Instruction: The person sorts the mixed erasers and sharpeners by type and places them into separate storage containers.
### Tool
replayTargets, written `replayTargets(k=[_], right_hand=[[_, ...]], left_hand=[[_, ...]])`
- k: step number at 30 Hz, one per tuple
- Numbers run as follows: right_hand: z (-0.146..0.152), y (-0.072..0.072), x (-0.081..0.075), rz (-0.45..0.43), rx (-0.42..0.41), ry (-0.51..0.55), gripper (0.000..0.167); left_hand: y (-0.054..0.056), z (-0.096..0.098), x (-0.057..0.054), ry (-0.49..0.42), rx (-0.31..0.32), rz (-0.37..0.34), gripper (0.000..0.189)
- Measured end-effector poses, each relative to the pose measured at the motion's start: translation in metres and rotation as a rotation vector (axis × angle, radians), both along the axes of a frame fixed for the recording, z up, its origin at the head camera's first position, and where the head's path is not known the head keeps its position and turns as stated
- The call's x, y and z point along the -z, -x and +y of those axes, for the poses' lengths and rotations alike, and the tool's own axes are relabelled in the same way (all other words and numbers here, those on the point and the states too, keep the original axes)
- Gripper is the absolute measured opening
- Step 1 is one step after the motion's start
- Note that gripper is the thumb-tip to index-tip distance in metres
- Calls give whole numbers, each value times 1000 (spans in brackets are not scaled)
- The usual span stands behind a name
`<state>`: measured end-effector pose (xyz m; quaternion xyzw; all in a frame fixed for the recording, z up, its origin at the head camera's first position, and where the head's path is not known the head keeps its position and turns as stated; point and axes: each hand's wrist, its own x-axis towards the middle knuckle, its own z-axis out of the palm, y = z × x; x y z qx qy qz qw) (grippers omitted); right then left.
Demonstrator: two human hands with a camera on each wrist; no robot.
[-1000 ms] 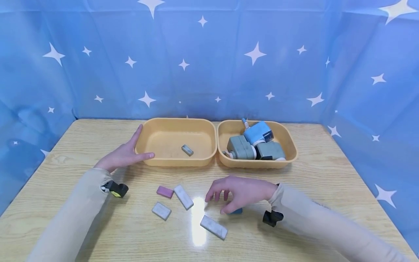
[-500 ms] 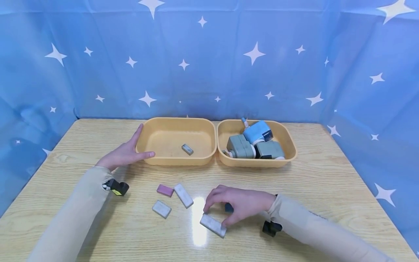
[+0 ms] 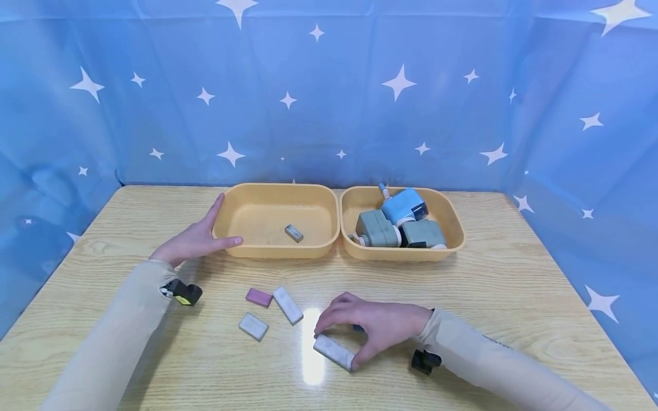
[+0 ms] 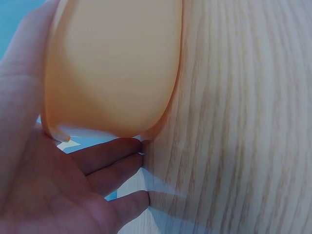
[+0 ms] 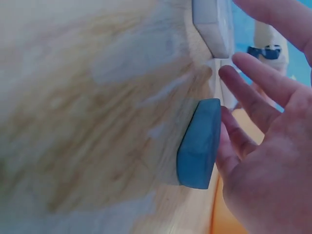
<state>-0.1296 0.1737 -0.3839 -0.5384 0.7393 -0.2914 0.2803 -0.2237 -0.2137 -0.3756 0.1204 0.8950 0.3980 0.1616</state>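
My right hand (image 3: 380,326) is over the table with its thumb and fingertips at the two ends of a long pale grey block (image 3: 333,350), pinching it. Under that palm sits a blue block (image 5: 200,146), mostly hidden in the head view. At the far left, my left hand (image 3: 192,242) rests against the left end of an orange-yellow bin (image 3: 277,252), thumb along the near rim and fingers stretched around the outside. One small grey block (image 3: 294,233) lies in that bin.
A second bin (image 3: 406,255) touches the first on its right, holding several boxy grey-green and blue pieces (image 3: 378,230). Left of my right hand lie a pink block (image 3: 259,297), a long pale block (image 3: 288,305) and a short pale block (image 3: 253,326). A starry blue curtain (image 3: 329,114) backs the table.
My right hand has come down and toward the front from above the blue block to the long pale grey block, fingers now at its ends. The left hand stays at the bin.
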Motion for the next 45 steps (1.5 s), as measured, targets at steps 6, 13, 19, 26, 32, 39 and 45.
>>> replayTargets(k=[6, 13, 19, 26, 32, 39, 45], right_hand=[[2, 1, 5, 68, -49, -6, 76], [1, 2, 8, 126, -74, -2, 76], [-1, 4, 10, 114, -63, 11, 71], [-3, 7, 10, 35, -11, -13, 68], [-4, 7, 9, -18, 27, -52, 66], [-4, 9, 6, -22, 72, -55, 67], [-7, 13, 4, -33, 71, -37, 66]], left_hand=[[2, -1, 1, 7, 0, 1, 112], [2, -1, 2, 3, 1, -2, 113], [2, -1, 2, 1, -2, -5, 113], [2, -1, 2, -3, -5, -10, 113], [2, -1, 3, 4, -5, -2, 113], [3, -1, 4, 1, -9, -5, 114], [2, -2, 4, -2, -9, -7, 114]])
